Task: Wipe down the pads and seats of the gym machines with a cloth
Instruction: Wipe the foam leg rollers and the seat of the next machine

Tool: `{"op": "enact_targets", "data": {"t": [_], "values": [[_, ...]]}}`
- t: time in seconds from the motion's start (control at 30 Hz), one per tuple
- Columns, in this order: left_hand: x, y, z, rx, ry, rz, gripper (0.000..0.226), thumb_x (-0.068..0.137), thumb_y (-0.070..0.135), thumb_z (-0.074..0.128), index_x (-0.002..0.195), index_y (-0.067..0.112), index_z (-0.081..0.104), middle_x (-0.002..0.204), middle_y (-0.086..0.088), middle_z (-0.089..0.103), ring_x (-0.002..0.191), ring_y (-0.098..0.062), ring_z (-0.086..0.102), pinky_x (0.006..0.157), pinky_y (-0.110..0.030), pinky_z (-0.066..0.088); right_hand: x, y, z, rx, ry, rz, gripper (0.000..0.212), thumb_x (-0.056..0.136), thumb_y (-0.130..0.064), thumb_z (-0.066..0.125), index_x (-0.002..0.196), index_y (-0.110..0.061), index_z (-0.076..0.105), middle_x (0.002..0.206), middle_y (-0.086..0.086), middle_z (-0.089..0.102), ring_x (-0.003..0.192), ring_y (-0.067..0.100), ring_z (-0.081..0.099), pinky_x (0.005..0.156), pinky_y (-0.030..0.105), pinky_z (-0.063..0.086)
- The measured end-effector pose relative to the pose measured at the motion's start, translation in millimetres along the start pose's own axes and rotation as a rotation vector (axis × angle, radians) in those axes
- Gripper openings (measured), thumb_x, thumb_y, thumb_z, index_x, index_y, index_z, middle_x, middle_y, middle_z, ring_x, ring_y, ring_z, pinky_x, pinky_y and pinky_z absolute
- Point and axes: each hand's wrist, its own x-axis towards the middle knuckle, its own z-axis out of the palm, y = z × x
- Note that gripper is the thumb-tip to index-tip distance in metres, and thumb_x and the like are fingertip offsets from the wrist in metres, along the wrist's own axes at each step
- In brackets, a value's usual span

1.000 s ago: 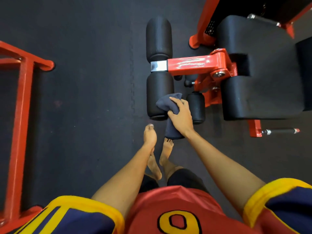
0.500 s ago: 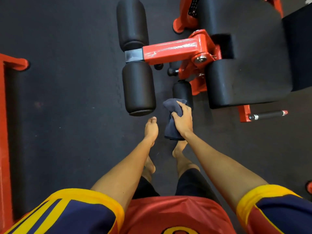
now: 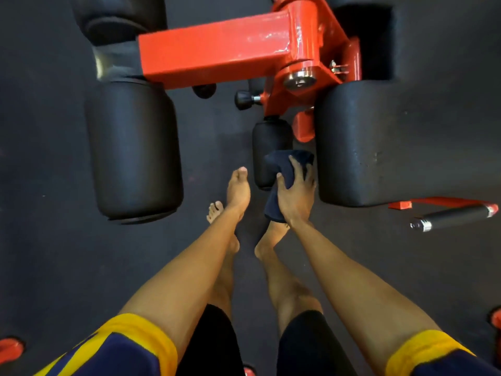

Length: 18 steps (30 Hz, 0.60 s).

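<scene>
My right hand grips a dark blue cloth and presses it over the near end of a small black roller pad on the red machine. The cloth's tail hangs below my palm. My left hand hangs free just left of that small pad, fingers straight and together, holding nothing. A large black roller pad lies further left, with a second one above it at the top edge. The wide black seat pad is immediately right of my right hand.
A red steel arm crosses the top, with a black knob under it. A black-gripped handle sticks out at the right. My bare feet stand on dark rubber flooring. Red machine feet show at the bottom corners.
My right hand carried the cloth from the large roller pad to the small roller pad beside the seat. The view has dropped closer to the machine. My left hand still hangs empty.
</scene>
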Motion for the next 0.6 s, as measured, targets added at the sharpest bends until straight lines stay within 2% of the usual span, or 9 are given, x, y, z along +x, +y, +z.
{"op": "enact_targets", "data": {"t": [0.07,0.13,0.2,0.3,0.37,0.47,0.6], "values": [[19.4,1.6,17.6,0.008,-0.024,0.015,0.047,0.11,0.041,0.029,0.146,0.017,0.046,0.145,-0.001,0.05,0.133,-0.018,0.045,0.099,-0.029,0.029,16.8,9.6,6.0,0.0,0.034,-0.03,0.055,0.103,-0.039,0.057,0.155,-0.032,0.039,0.164,0.009,0.028,0.148,0.028,0.029,0.116,0.036,0.031],[39.2,3.2,32.5,-0.025,-0.054,0.018,0.048,0.11,0.042,0.028,0.152,0.02,0.039,0.148,0.003,0.046,0.133,-0.012,0.042,0.103,-0.026,0.029,33.3,18.1,18.9,-0.021,0.029,-0.049,0.058,0.103,-0.045,0.054,0.157,-0.033,0.035,0.165,0.009,0.025,0.15,0.027,0.025,0.12,0.04,0.028],[60.4,5.7,45.3,-0.103,-0.054,0.013,0.058,0.104,0.055,0.033,0.151,0.022,0.043,0.149,0.001,0.05,0.136,-0.016,0.046,0.114,-0.033,0.034,47.9,31.3,36.3,-0.071,-0.038,-0.105,0.067,0.098,-0.058,0.049,0.157,-0.037,0.028,0.167,0.01,0.02,0.152,0.029,0.021,0.123,0.048,0.027],[104.1,-7.7,60.5,-0.183,-0.051,-0.015,0.088,0.077,0.08,0.033,0.143,0.025,0.053,0.138,0.0,0.062,0.127,-0.016,0.057,0.113,-0.043,0.042,58.9,54.9,64.7,-0.126,-0.175,-0.198,0.081,0.089,-0.071,0.041,0.16,-0.04,0.016,0.169,0.014,0.01,0.155,0.036,0.015,0.125,0.053,0.02],[135.4,-20.9,66.3,-0.206,-0.076,-0.019,0.095,0.072,0.089,0.032,0.142,0.029,0.054,0.138,0.001,0.062,0.128,-0.015,0.057,0.114,-0.044,0.041,63.7,61.5,76.9,-0.166,-0.161,-0.207,0.081,0.091,-0.071,0.038,0.161,-0.042,0.01,0.169,0.016,0.009,0.154,0.039,0.016,0.124,0.054,0.021],[180.9,-40.8,75.6,-0.251,-0.132,-0.007,0.097,0.071,0.099,0.037,0.141,0.034,0.055,0.139,0.006,0.061,0.131,-0.013,0.055,0.115,-0.044,0.039,88.0,46.2,88.0,-0.172,-0.075,-0.204,0.072,0.094,-0.063,0.036,0.16,-0.044,0.014,0.168,0.016,0.013,0.151,0.04,0.022,0.12,0.053,0.028],[177.0,-25.7,75.1,-0.209,-0.128,0.038,0.088,0.084,0.086,0.034,0.15,0.028,0.045,0.15,0.005,0.051,0.139,-0.011,0.046,0.12,-0.043,0.033,135.0,18.0,94.7,-0.149,-0.01,-0.261,0.068,0.093,-0.053,0.032,0.159,-0.037,0.031,0.167,0.018,0.021,0.146,0.043,0.034,0.114,0.055,0.039]]}}
